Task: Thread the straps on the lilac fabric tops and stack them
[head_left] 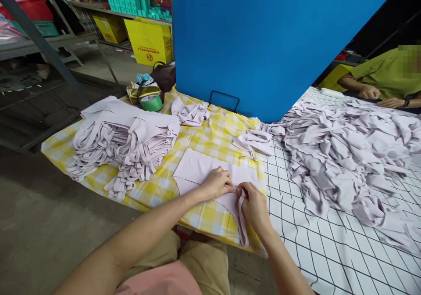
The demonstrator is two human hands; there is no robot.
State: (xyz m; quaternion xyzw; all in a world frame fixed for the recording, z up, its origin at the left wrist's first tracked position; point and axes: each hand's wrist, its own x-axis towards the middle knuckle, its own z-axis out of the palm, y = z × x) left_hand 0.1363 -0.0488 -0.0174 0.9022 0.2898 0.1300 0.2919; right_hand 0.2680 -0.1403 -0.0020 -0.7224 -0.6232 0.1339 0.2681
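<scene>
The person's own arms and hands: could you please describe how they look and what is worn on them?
The left hand and right hand wear no gloves. Both forearms are slender and uncovered, with no sleeve, watch or bracelet visible. Below, pink clothing and khaki trousers show.

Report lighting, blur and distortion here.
Head view, centre: the left hand and right hand look fairly sharp; head view, right edge: pixelation hides part of the co-worker; head view, lower left: the floor is dim; head view, bottom: the forearms look stretched, probably wide-angle.
</scene>
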